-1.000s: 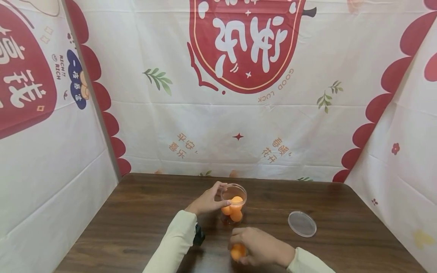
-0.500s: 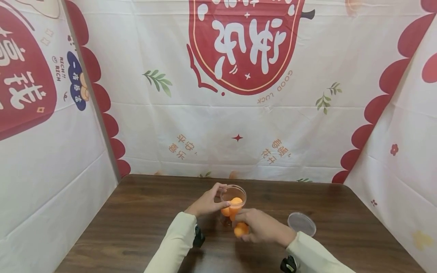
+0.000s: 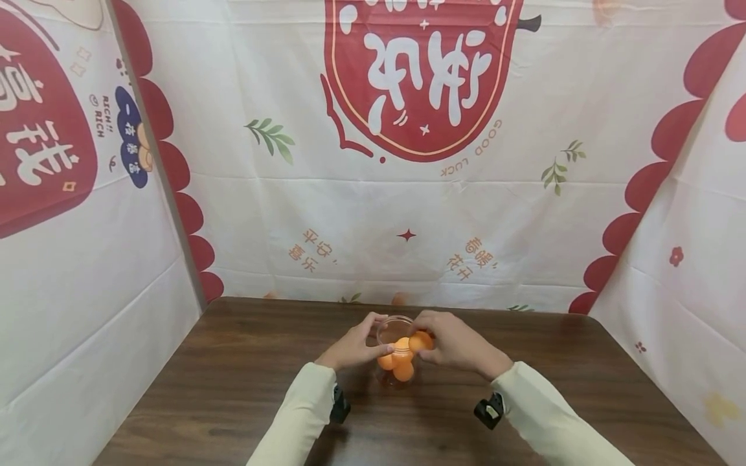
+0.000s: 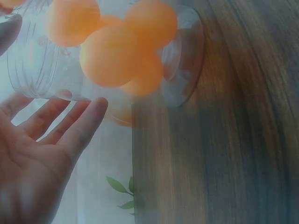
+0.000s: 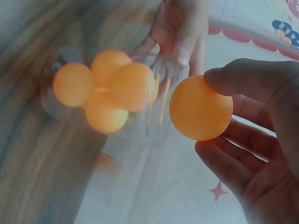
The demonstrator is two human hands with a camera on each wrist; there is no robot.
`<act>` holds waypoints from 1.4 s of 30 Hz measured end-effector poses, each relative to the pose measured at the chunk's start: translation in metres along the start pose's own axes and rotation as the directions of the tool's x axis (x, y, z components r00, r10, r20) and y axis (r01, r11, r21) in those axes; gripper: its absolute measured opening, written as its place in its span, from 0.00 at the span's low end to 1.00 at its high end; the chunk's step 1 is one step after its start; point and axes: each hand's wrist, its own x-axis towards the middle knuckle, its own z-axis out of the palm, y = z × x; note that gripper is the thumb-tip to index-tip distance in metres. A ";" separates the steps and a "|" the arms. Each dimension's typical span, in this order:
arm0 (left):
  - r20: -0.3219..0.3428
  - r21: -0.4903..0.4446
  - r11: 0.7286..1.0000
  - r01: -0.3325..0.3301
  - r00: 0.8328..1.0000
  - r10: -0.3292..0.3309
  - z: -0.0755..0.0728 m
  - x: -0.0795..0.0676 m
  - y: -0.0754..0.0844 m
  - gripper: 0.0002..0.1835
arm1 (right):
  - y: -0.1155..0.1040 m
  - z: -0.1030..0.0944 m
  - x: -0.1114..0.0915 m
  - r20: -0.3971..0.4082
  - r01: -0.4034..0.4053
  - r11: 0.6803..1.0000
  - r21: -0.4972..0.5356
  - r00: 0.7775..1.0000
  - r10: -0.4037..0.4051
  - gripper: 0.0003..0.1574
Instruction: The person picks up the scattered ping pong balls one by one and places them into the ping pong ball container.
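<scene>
A clear plastic jar (image 3: 387, 374) stands upright on the table with several orange ping-pong balls (image 4: 112, 56) inside. My left hand (image 3: 354, 344) steadies the jar near its rim, thumb on the near side and fingers around the far left side. Between thumb and fingertips my right hand (image 3: 457, 341) pinches another orange ping-pong ball (image 5: 201, 108). That ball is at the right edge of the jar's mouth, just outside the rim in the right wrist view.
The dark wood-grain table (image 3: 233, 388) ends at a printed white cloth (image 3: 373, 207) at the back, with more cloth on both sides. A black wrist camera (image 3: 489, 410) sits on the right wrist, another black device (image 3: 340, 406) on the left.
My right hand has carried the ball from the table's front up and away to the jar's mouth. My left hand has stayed on the jar. The clear lid at right is now out of sight.
</scene>
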 end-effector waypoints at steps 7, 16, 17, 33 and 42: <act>0.003 0.006 1.000 0.026 1.000 -0.026 -0.001 0.000 0.002 0.31 | 0.006 0.001 0.018 -0.021 -0.014 1.000 -0.022 1.000 0.014 0.15; 0.013 -0.025 0.999 0.046 0.999 -0.046 0.000 -0.003 0.004 0.29 | 0.013 0.019 0.029 -0.020 -0.068 0.998 0.016 0.997 0.069 0.15; 0.012 -0.022 0.999 0.047 0.999 -0.047 0.000 -0.003 0.004 0.28 | 0.013 0.020 0.030 -0.023 -0.074 0.997 0.015 0.997 0.074 0.15; 0.024 -0.022 0.999 0.034 0.999 -0.033 -0.003 0.002 0.002 0.30 | 0.019 0.028 0.037 -0.034 -0.094 0.996 -0.013 0.995 0.093 0.17; 0.024 -0.014 0.999 0.050 0.998 -0.050 -0.002 0.002 0.001 0.30 | 0.022 0.031 0.034 -0.047 -0.097 0.995 -0.030 0.994 0.095 0.21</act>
